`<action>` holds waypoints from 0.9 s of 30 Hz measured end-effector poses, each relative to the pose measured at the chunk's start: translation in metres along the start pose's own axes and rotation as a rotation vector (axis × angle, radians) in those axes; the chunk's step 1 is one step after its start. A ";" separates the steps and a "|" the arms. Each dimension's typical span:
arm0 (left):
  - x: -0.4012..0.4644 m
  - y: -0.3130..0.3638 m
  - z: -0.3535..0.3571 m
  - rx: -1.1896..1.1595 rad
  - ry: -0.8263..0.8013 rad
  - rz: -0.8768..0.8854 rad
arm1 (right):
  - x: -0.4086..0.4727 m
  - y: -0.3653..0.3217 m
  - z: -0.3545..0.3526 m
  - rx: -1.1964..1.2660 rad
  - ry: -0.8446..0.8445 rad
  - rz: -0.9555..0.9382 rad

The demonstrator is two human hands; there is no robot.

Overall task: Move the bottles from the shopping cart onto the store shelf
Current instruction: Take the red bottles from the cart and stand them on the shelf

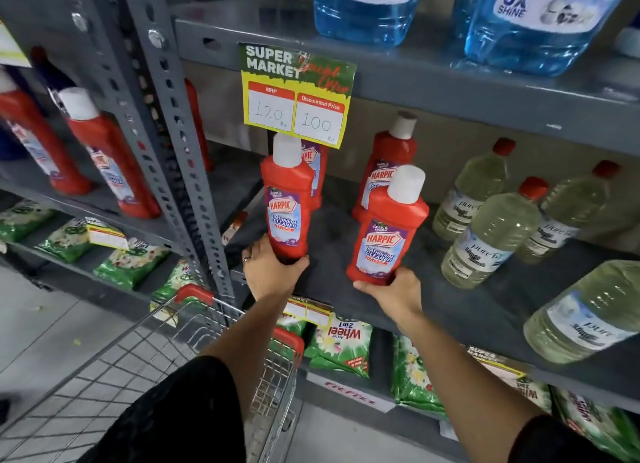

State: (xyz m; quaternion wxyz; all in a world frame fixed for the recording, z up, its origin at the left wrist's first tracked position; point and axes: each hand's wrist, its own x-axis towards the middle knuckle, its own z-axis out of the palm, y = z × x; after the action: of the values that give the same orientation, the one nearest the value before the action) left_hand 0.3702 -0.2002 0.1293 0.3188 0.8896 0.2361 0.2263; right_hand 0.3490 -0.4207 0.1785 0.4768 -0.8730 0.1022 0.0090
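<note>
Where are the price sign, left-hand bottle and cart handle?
price sign [298, 94]: head view, centre.
left-hand bottle [286, 199]: head view, label.
cart handle [194, 293]: head view, red corner grip.

Both forearms reach up from the lower frame toward the centre, sleeves dark at the bottom edge. The left hand [268, 268] and right hand [398, 294] are curled, each gripping something, fingers wrapped underneath.

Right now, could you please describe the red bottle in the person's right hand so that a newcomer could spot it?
Find the grey shelf under the yellow price sign. Of its four red bottles, it is the right front one, tilted, gripped at its base by the right hand, nearest the pale clear bottles.
</note>
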 end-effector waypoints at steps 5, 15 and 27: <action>-0.008 -0.015 -0.019 -0.080 -0.059 0.024 | -0.017 -0.001 0.001 0.008 -0.023 -0.009; -0.014 -0.020 -0.037 -0.127 -0.140 0.054 | -0.030 0.002 0.001 -0.013 -0.035 -0.069; -0.021 -0.019 -0.043 -0.109 -0.132 0.035 | -0.034 0.002 0.003 -0.050 -0.067 -0.088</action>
State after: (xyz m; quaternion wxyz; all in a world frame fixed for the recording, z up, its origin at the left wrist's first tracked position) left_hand 0.3250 -0.1792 0.1413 0.3774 0.8880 0.1865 0.1850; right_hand 0.3155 -0.4133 0.1792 0.4577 -0.8876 0.0474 0.0197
